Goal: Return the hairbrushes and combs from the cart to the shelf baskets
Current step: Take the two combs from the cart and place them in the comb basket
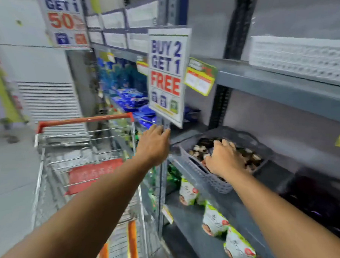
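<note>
Fingers [223,146] of the right hand [224,158] curl down into the grey basket [206,178] on the middle shelf [283,163], pressed among its dark and pale contents [198,150] (too blurred to tell brushes from combs), and whether they grip one I cannot tell. Left hand [153,144] reaches to the shelf upright [166,127] under the "BUY 2 GET 1 FREE" sign [167,74], fingers loosely extended. Behind it stands the wire cart [86,144], and a white basket [298,59] sits on the upper shelf.

Right hand [224,159] hides basket [210,177] contents; grip unclear.
</note>
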